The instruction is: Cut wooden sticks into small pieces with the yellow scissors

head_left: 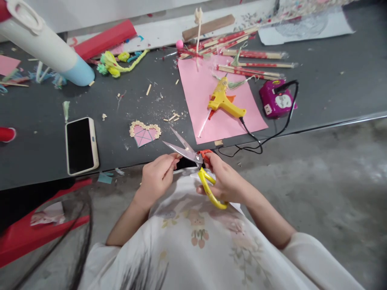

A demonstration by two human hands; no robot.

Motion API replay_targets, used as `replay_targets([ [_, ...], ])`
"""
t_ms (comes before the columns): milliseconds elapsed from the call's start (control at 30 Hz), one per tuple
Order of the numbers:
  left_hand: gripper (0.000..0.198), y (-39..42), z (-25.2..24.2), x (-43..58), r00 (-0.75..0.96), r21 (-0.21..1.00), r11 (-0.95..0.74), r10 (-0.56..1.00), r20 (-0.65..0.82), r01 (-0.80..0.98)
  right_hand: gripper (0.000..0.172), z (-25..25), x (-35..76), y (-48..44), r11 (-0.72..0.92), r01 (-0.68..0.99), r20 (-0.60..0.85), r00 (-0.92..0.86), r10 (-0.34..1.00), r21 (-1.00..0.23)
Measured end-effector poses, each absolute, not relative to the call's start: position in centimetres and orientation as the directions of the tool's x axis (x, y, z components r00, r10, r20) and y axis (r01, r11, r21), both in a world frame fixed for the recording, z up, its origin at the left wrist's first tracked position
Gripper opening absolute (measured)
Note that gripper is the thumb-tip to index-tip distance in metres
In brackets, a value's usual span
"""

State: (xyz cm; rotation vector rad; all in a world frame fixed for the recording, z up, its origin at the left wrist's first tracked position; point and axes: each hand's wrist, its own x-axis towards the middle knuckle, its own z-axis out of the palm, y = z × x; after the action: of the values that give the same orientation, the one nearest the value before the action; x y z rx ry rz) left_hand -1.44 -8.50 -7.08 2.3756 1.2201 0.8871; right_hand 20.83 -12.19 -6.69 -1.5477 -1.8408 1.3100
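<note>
My right hand (225, 177) grips a pair of scissors (193, 155) with one yellow and one orange handle loop. The blades are spread apart and point to the upper left, over the table edge. My left hand (159, 173) is closed in a pinch beside the lower blade. A small pale tip shows at its fingertips, too little to name. Just beyond my left hand lies a pink paper heart (145, 133) with thin dark lines across it. Small pale wooden pieces line its upper edge. Short cut stick pieces (173, 117) lie near the blade tips.
A yellow glue gun (225, 100) rests on a pink sheet (193, 88), its cord running to a purple power box (276, 100). Left are a phone (80, 146) and a white-and-blue bottle (60, 52). Red-wrapped sticks (254, 54) and yellow yarn (113, 64) lie behind.
</note>
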Motion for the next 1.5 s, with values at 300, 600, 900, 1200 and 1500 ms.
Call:
replay_targets([
  [300, 0.024, -8.1, -6.4, -1.2, 0.456, 0.628, -0.527, 0.841, 0.291, 0.572, 0.092, -6.7, 20.7, -12.4, -0.095, 0.546, -0.276, -0.261, 0.925, -0.832],
  [600, 0.023, -7.8, -6.5, -1.4, 0.437, 0.643, -0.481, 0.866, 0.243, 0.596, 0.059, -6.8, 21.5, -12.2, -0.147, 0.503, -0.337, -0.310, 0.889, -0.852],
  [900, 0.017, -7.9, -6.2, -1.5, 0.433, 0.487, -0.547, 0.837, 0.334, 0.681, 0.060, -7.5, 21.1, -12.3, -0.198, 0.425, -0.334, -0.275, 0.901, -0.883],
  [1200, 0.015, -8.6, -5.6, -1.0, 0.447, 0.383, -0.720, 0.673, 0.588, 0.579, 0.049, -7.8, 20.3, -11.7, -0.250, 0.260, -0.317, -0.263, 0.911, -0.933],
  [1500, 0.023, -8.5, -5.9, 1.0, 0.747, 0.165, -0.953, 0.303, 0.592, 0.255, 0.049, -8.2, 18.5, -11.3, -0.438, 0.001, -0.424, -0.253, 0.870, -0.899],
])
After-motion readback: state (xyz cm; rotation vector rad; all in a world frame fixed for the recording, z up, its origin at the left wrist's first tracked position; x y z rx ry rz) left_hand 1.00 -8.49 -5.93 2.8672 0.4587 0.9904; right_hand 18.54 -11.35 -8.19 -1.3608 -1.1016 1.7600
